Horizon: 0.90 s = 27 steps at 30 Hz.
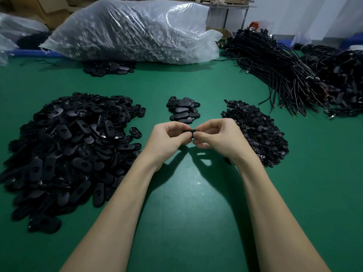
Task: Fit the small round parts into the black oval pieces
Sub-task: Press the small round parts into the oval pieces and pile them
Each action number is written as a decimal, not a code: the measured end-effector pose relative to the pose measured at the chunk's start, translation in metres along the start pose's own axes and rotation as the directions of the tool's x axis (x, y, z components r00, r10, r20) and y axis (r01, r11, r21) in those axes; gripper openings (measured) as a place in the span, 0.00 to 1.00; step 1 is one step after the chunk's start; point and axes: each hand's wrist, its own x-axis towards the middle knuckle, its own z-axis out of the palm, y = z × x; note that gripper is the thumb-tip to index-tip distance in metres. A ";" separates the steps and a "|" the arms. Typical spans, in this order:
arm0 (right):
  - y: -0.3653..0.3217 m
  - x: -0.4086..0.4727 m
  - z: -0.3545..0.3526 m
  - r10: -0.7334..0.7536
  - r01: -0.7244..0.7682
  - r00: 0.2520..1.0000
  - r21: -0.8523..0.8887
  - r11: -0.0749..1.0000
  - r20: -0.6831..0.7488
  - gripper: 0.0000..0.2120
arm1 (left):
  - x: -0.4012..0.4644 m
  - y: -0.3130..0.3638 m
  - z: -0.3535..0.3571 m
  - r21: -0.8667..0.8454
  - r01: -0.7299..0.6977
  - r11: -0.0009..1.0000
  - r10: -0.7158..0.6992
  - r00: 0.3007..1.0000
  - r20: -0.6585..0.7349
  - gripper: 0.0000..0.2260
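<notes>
Black moulded plastic, light and stiff, probably slick: one oval piece (191, 131) is sitting pinched by its ends between the left hand (169, 138) and right hand (216, 136), both clamping it above the green surface (196, 193). Three heaps are lying uncounted: ovals (66, 148) at nine o'clock, round parts (257, 132) at three, a small stack (183, 109) at twelve.

Oval pieces (64, 150) left, round parts (255, 132) right, small stack (183, 111) between, on table (196, 193).
</notes>
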 end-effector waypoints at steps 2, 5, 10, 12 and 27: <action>0.001 0.000 0.002 -0.007 0.007 1.000 -0.003 1.000 -0.009 0.04 | 0.001 -0.001 -0.001 -0.001 0.003 1.000 -0.003 1.000 0.003 0.06; 0.004 0.001 0.006 -0.011 0.010 0.999 -0.029 1.000 -0.043 0.05 | 0.001 -0.002 -0.002 0.008 -0.003 1.000 0.003 1.000 0.003 0.07; 0.009 0.003 0.008 -0.029 0.023 0.997 -0.084 0.996 -0.070 0.06 | 0.002 -0.003 -0.002 0.045 -0.004 0.999 0.005 1.000 -0.003 0.07; 0.010 0.003 0.009 -0.042 0.035 0.996 -0.100 0.994 -0.075 0.06 | 0.002 -0.003 -0.001 0.067 0.001 0.998 0.000 1.000 -0.025 0.07; 0.012 0.002 0.007 -0.034 0.036 0.999 0.042 0.998 -0.036 0.04 | 0.002 -0.003 -0.001 0.011 0.035 0.999 -0.034 0.999 -0.032 0.05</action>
